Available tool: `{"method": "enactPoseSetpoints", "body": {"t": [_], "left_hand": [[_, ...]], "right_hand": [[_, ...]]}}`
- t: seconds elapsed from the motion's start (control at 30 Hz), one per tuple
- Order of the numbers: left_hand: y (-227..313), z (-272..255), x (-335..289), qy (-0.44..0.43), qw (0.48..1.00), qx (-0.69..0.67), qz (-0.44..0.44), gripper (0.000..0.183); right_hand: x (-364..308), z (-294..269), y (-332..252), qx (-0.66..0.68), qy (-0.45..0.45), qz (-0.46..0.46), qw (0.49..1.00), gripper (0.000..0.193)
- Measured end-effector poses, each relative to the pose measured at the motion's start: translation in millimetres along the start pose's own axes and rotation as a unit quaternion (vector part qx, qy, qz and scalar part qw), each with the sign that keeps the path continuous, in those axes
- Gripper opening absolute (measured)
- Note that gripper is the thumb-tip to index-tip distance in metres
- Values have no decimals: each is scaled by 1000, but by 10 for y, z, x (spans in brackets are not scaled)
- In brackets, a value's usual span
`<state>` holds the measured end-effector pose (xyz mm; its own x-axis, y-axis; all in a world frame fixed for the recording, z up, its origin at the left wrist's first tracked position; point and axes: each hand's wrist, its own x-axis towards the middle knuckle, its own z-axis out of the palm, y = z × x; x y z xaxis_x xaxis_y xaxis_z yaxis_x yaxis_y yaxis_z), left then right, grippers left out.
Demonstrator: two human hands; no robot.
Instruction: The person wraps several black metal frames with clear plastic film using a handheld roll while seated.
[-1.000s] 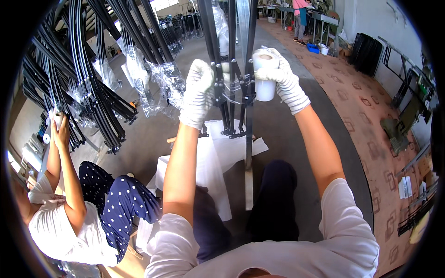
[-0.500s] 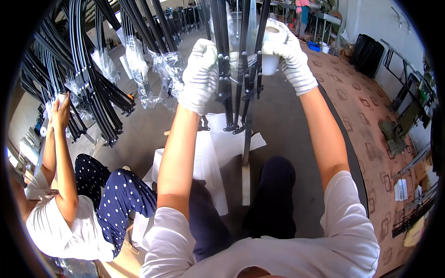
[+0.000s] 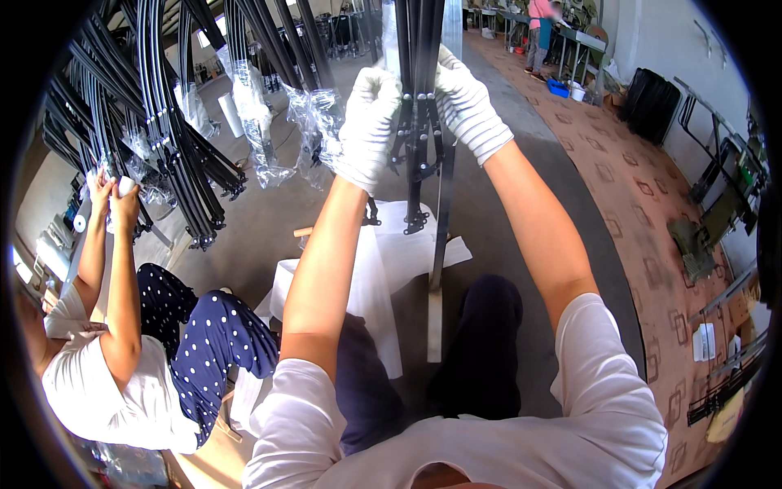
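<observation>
Ahead of me hangs a bundle of black metal rods (image 3: 419,122) with riveted joints at their lower ends. My left hand (image 3: 371,126), in a white striped glove, is closed at the bundle's left side. My right hand (image 3: 471,106), gloved the same way, curls round the right edge of the bundle. Its fingertips go partly behind the rods, and what either hand grips is hidden there. Clear plastic film (image 3: 391,37) shows beside the rods above my left hand. Below, a flat metal bar (image 3: 436,314) stands behind the bundle's lower end.
A white sheet (image 3: 376,285) lies on the floor before my knees. To the left hang more black rod bundles (image 3: 167,122), several with plastic-wrapped ends (image 3: 257,122). A co-worker in dotted trousers (image 3: 228,330) sits there, arms raised. Metal frames (image 3: 709,196) stand along the right wall.
The white roll seen in my right hand is now out of sight. My right hand has moved left against the rods, and the rods have drawn closer together. My left hand shifted slightly right.
</observation>
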<state>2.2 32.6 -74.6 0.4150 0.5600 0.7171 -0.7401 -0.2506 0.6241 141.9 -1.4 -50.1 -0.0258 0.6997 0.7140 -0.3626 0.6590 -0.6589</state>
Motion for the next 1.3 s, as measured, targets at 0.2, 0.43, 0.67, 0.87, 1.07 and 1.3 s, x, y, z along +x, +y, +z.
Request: {"method": "enactPoseSetpoints", "body": {"t": [0.2,0.43,0.67,0.87,1.07,1.3], "left_hand": [[-67,-12,57,19,1000,-13,-3,27],[52,56,206,-129,990,-3,-52,42],[-44,-165,265,-104,989,43,-95,73],[-1,-229,266,-86,992,57,-77,53],[115,-197,85,-60,993,42,-96,49],[194,-196,-34,-131,983,13,-129,58]], "right_hand": [[-257,542,7,-89,217,-30,972,60],[-738,785,410,-224,303,-178,909,62],[-706,889,379,-325,405,-32,854,50],[-683,751,470,-286,337,-60,895,42],[-755,713,284,-211,251,-46,944,35],[-763,431,147,-211,164,7,964,44]]}}
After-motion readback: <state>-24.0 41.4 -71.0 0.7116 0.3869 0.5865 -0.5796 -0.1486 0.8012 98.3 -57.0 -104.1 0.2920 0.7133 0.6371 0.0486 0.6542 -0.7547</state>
